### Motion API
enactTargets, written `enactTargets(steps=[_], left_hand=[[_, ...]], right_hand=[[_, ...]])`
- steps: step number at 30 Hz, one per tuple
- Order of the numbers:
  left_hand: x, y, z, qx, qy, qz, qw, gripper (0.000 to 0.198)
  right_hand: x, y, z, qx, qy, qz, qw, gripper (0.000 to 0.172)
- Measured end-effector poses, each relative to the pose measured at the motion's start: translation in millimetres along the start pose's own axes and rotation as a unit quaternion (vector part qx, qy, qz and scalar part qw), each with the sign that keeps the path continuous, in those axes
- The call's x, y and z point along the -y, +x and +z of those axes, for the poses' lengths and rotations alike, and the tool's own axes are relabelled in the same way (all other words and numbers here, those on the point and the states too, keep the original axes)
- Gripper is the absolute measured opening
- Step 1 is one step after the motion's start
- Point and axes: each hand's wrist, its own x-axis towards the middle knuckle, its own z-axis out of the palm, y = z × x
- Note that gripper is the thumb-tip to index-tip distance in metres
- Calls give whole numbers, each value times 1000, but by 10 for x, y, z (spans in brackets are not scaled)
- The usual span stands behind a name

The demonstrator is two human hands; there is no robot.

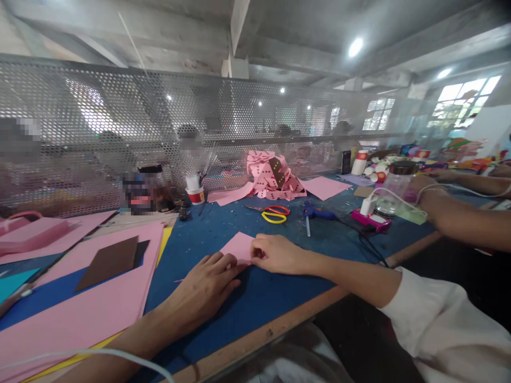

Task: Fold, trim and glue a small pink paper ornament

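A small piece of pink paper (239, 247) lies on the blue table mat (223, 223) in front of me. My left hand (205, 284) rests flat on the mat with its fingers stretched onto the paper's near edge. My right hand (275, 254) is curled at the paper's right edge, with thumb and fingers pinched on it.
Large pink sheets (91, 298) with a brown piece (109, 260) lie at left. Scissors (273, 211), a blue glue gun (317, 214) and a heap of pink folded pieces (273, 178) sit farther back. Another person's arm (459, 215) reaches in at right. A perforated metal screen (120, 127) backs the table.
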Motion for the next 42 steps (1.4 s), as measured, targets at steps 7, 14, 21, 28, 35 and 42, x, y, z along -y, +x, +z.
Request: enactTargets(steps=[7, 14, 21, 28, 35, 42], left_hand=[[-28, 16, -29, 15, -12, -22, 1000, 38], [-22, 14, -31, 25, -14, -26, 999, 36], [-32, 8, -45, 28, -21, -27, 999, 36], [-22, 8, -45, 30, -26, -26, 999, 35], [-21, 9, -43, 33, -32, -32, 998, 38], [-11, 2, -34, 28, -44, -36, 998, 40]], right_hand=[[77, 76, 73, 7, -2, 46, 999, 9], [48, 78, 69, 8, -7, 64, 998, 9], [-11, 27, 1, 21, -13, 71, 997, 8], [-59, -40, -80, 35, -13, 86, 996, 8], [-183, -145, -133, 29, -4, 92, 995, 7], [-305, -250, -179, 18, 6, 107, 994, 9]])
